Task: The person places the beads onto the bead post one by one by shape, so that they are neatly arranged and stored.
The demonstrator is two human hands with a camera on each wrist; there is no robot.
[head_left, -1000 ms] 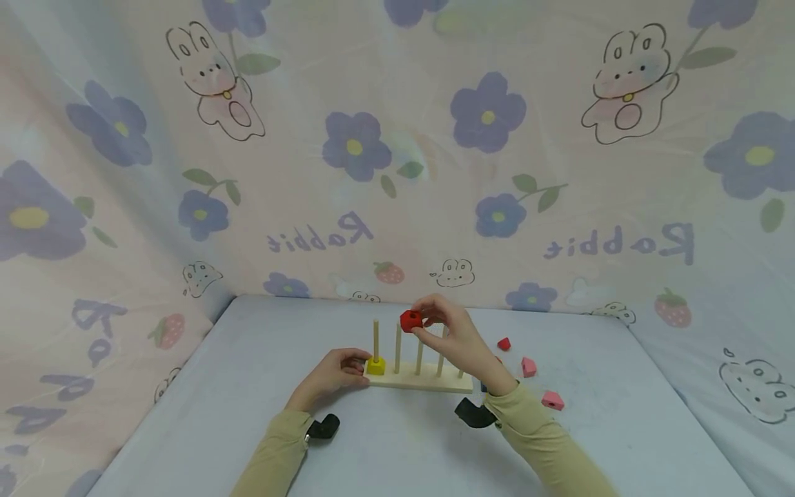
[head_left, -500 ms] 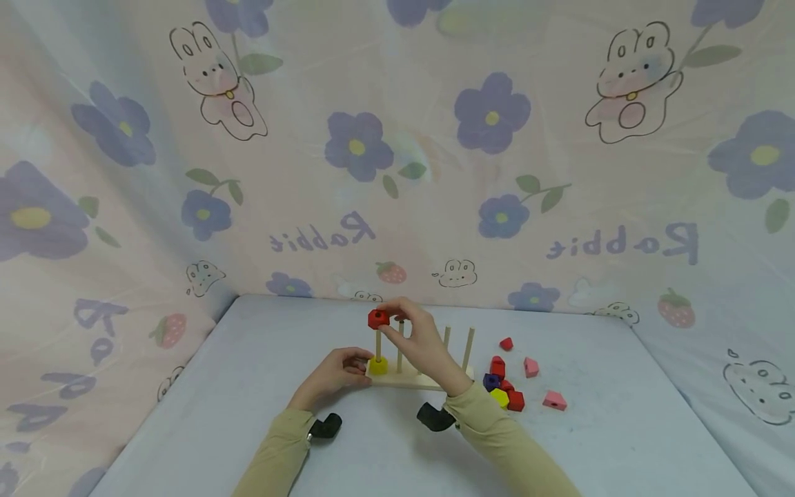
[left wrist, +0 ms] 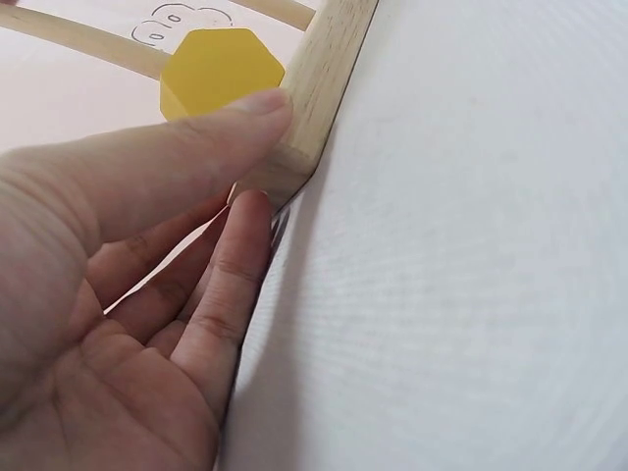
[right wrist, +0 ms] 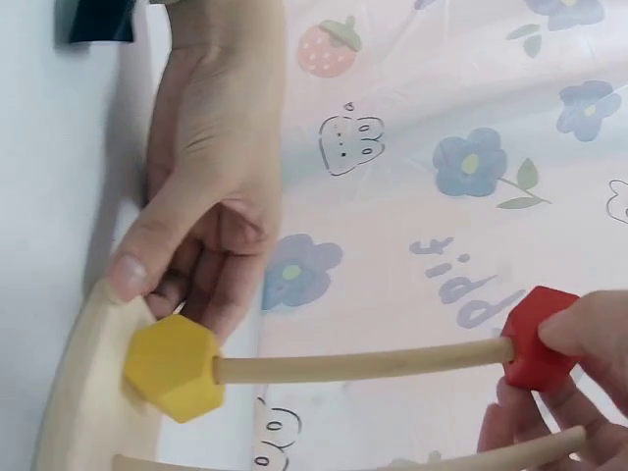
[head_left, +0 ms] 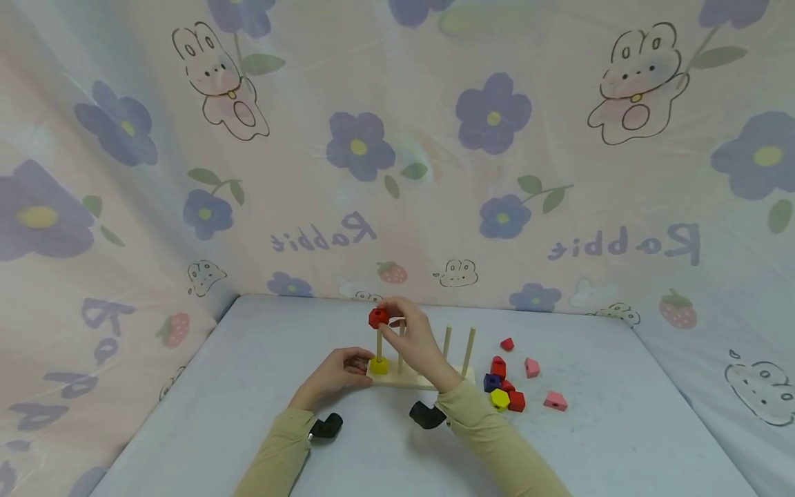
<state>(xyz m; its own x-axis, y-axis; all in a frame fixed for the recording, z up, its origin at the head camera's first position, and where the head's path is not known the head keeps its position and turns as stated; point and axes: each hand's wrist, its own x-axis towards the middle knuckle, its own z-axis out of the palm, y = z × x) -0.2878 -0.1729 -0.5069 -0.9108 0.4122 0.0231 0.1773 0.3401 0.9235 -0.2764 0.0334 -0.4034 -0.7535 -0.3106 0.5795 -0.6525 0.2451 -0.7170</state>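
Observation:
A wooden peg board (head_left: 386, 380) with a row of upright pegs stands on the table. My left hand (head_left: 332, 376) grips its left end, the thumb along one side and fingertips at the end, as the left wrist view shows. Low on the leftmost peg (right wrist: 363, 368) sits a yellow hexagonal block (right wrist: 175, 368), against the base. My right hand (head_left: 415, 339) pinches a red hexagonal block (right wrist: 538, 339) between thumb and fingers at the top of that same peg. In the right wrist view the peg's tip meets the red block; how deep it goes in is hidden.
Right of the board lies a cluster of blocks: a dark blue one (head_left: 492, 382), a yellow hexagon (head_left: 499, 400) and several red ones (head_left: 516, 401). Two pink blocks (head_left: 555, 401) and a small red block (head_left: 507, 344) lie farther out. A printed curtain (head_left: 422, 193) hangs behind.
My right hand has carried the red block leftward, from above the middle pegs to the top of the leftmost peg. The left hand keeps its grip on the board's end.

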